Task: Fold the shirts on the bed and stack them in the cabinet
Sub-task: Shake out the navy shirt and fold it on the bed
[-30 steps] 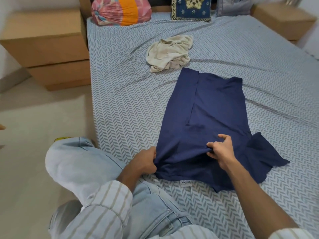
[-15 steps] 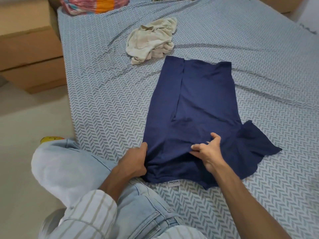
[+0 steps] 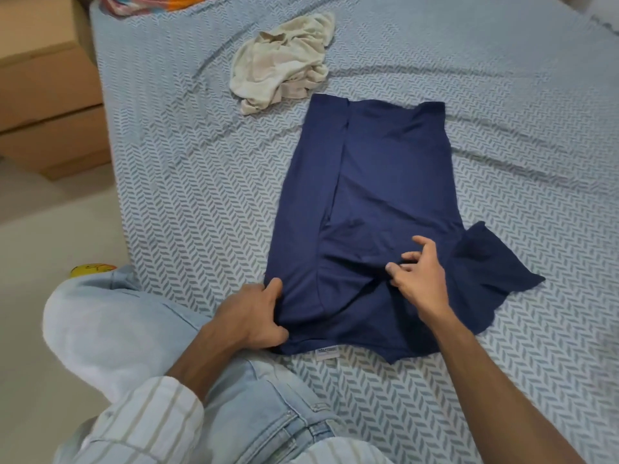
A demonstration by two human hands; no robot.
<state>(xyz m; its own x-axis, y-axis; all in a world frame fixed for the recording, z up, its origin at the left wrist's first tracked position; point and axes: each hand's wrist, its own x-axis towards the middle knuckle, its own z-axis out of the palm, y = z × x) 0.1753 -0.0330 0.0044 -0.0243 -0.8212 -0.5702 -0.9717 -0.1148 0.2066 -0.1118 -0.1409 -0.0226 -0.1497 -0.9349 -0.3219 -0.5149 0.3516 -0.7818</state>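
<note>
A navy blue shirt [image 3: 378,182] lies flat on the bed [image 3: 187,182], its left side folded inward and its right sleeve spread out to the right. A white label shows at its near edge. My left hand [image 3: 254,316] grips the shirt's near left corner, fingers curled round the cloth. My right hand [image 3: 417,274] rests on the middle of the shirt near the collar end, fingers loosely spread and touching the fabric. A crumpled cream shirt [image 3: 284,61] lies farther up the bed.
A wooden bedside cabinet [image 3: 47,95] stands left of the bed. A colourful bundle [image 3: 157,3] sits at the head of the bed. My knee in light jeans [image 3: 110,316] rests on the bed's left edge. A yellow object [image 3: 90,269] lies on the floor.
My right hand has let go of its pinch on the fabric, and its fingers now lie spread on the shirt. The view has tilted downward. My left hand keeps its grip.
</note>
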